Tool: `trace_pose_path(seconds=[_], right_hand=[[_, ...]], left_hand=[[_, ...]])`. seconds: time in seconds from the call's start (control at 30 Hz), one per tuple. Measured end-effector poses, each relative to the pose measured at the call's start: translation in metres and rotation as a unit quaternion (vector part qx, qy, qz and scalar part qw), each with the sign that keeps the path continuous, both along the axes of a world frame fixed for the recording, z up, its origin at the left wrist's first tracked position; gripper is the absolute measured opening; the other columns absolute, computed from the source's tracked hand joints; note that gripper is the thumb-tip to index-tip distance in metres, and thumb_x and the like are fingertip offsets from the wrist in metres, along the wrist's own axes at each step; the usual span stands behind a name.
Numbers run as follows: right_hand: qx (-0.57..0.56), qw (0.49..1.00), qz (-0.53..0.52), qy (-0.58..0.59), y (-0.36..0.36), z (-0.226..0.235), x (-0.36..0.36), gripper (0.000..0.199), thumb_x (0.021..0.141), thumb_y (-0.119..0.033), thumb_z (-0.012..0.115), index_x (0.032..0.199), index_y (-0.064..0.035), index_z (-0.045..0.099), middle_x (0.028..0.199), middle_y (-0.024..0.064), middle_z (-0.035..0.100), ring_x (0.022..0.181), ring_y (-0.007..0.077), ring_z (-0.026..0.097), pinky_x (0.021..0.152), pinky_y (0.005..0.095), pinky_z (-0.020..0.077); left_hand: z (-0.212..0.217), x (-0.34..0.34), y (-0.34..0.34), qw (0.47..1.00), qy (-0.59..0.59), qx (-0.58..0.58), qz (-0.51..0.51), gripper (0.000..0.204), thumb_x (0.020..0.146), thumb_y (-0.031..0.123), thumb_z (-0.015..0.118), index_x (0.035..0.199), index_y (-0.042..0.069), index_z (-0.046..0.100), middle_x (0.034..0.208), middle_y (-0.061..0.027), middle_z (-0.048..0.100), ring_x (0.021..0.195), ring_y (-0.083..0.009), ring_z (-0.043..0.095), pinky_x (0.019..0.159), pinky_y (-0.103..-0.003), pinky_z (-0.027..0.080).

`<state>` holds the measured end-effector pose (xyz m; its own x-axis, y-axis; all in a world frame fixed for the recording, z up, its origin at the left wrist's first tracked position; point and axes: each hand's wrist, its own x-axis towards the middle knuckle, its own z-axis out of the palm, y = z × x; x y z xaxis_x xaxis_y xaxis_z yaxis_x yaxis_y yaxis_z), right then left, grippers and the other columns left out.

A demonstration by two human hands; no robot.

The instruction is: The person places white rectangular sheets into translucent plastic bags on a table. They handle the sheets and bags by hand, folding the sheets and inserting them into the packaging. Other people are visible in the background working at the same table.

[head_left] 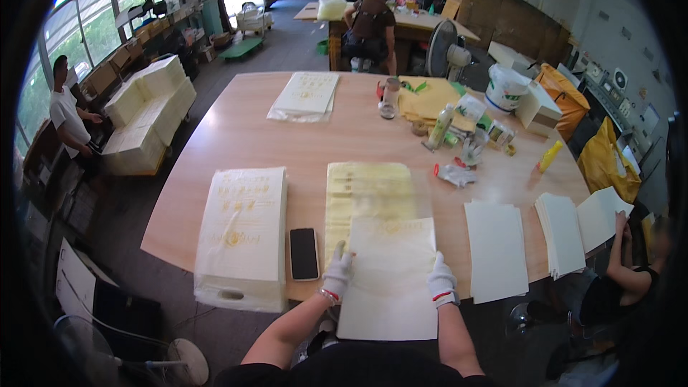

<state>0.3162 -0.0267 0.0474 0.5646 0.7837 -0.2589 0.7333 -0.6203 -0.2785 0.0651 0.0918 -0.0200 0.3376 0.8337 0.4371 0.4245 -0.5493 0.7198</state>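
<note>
Both my hands wear white gloves. My left hand grips the left edge of a white paper bag with faint gold print. My right hand holds its right edge. The bag lies flat, half over the near edge of the wooden table. Its top overlaps a pile of yellowish bags just beyond it. A black phone lies left of my left hand.
A thick stack of printed white bags sits at my left. White sheets and a stack lie to the right, where a seated person handles them. Bottles, tape and a bucket crowd the far right. A fan stands below left.
</note>
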Motion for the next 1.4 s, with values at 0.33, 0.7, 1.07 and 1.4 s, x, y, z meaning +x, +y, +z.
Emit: trace_pose_path(seconds=[0.33,0.7,1.07,1.4], right_hand=[[-0.01,0.978,0.18,0.104,-0.131,0.031,-0.037,0.072,0.074,-0.017,0.051,0.135,-0.0052,0.015,0.086,0.0198,0.058,0.071,0.0353,0.058,0.058,0.0482,0.0442],[0.064,0.993,0.1,0.026,-0.186,0.025,-0.064,0.043,0.077,-0.024,0.051,0.119,-0.014,0.05,0.065,0.0169,0.057,0.053,0.0328,0.055,0.046,0.0485,0.0405],[0.315,0.728,-0.119,0.598,-0.092,-0.005,-0.123,0.028,0.086,-0.017,0.052,0.108,-0.0006,0.055,0.104,0.0051,0.058,0.092,0.0129,0.053,0.082,0.0276,0.0426],[0.024,0.636,0.166,0.754,0.054,-0.03,-0.324,0.034,0.087,-0.026,0.054,0.11,-0.0007,0.053,0.078,0.007,0.06,0.056,0.0166,0.06,0.049,0.0288,0.0496]], left_hand=[[0.06,-0.061,-0.115,0.973,0.068,-0.218,-0.035,0.012,0.085,0.014,0.051,0.085,0.002,0.048,0.079,-0.0132,0.052,0.074,-0.0229,0.053,0.064,-0.036,0.041],[0.067,-0.085,-0.143,0.987,0.117,-0.111,-0.007,0.02,0.078,0.008,0.055,0.096,0.004,0.046,0.063,-0.0136,0.054,0.056,-0.0334,0.056,0.048,-0.041,0.044],[0.175,-0.1,-0.121,0.988,-0.109,0.014,-0.104,0.011,0.065,-0.006,0.048,0.066,0.004,0.044,0.066,-0.0099,0.047,0.059,-0.0231,0.048,0.053,-0.032,0.039],[0.068,-0.333,-0.014,0.819,-0.492,-0.098,0.278,0.011,0.07,-0.001,0.037,0.071,0.009,0.042,0.076,0.0018,0.042,0.068,-0.0091,0.041,0.064,-0.023,0.037]])
